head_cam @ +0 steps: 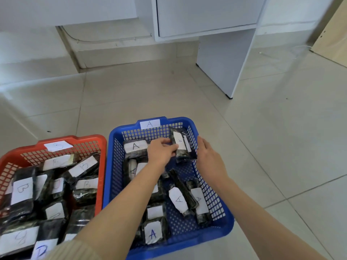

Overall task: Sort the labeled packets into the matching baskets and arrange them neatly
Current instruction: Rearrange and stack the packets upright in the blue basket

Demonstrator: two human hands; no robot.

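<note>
A blue basket (219, 228) tagged A sits on the floor and holds several dark packets with white A labels. My left hand (161, 152) pinches the left edge of one upright A packet (183, 145) at the basket's far right corner. My right hand (208, 156) presses with straight fingers against that packet's right side, by the basket wall. Other A packets (153, 232) lie loosely across the basket floor. To the left, a red basket (85, 140) tagged B is filled with several B packets (22, 190).
A packet labeled D (42, 250) lies at the front of the red basket. A white cabinet leg (223, 64) stands on the tiled floor beyond the baskets. A wooden board (332, 34) leans at the far right.
</note>
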